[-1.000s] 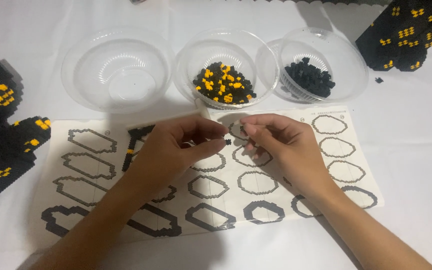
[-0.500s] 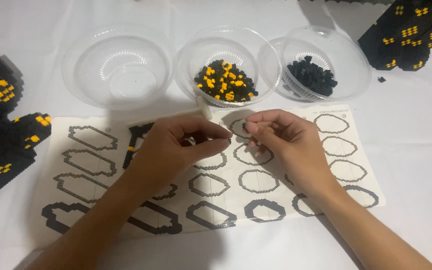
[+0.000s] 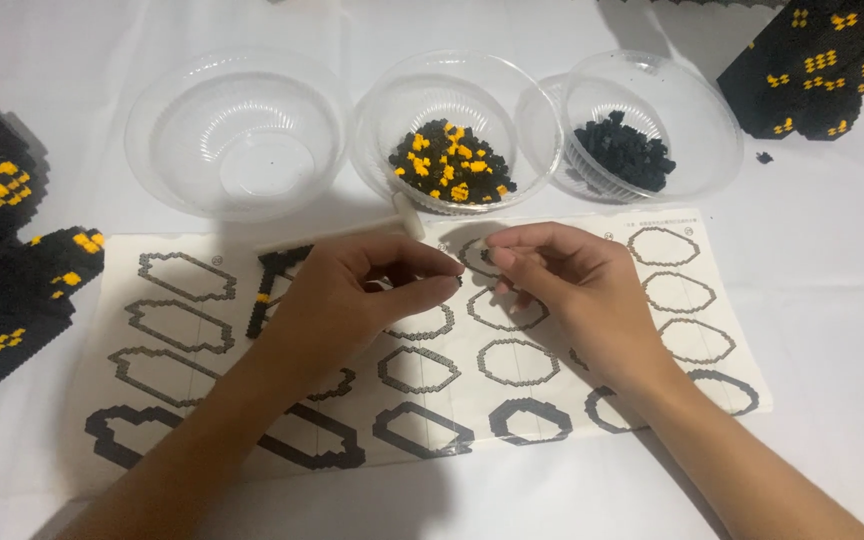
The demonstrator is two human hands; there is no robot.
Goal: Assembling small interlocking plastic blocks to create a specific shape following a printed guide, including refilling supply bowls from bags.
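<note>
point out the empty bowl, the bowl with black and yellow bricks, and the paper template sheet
empty clear bowl (image 3: 237, 135), head view, on its bare bottom
bowl of black and yellow bricks (image 3: 392, 100), head view, on its clear wall
paper template sheet (image 3: 172, 345), head view, on its left part

Hobby table — brick bowls, template sheet.

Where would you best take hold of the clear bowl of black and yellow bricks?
Probably by the rim of the middle bowl, pinched from above on its near edge. The wall is thin and flares outward, the bricks sit low in the middle, and neighbouring bowls crowd both sides, so the near rim is freest.
</note>
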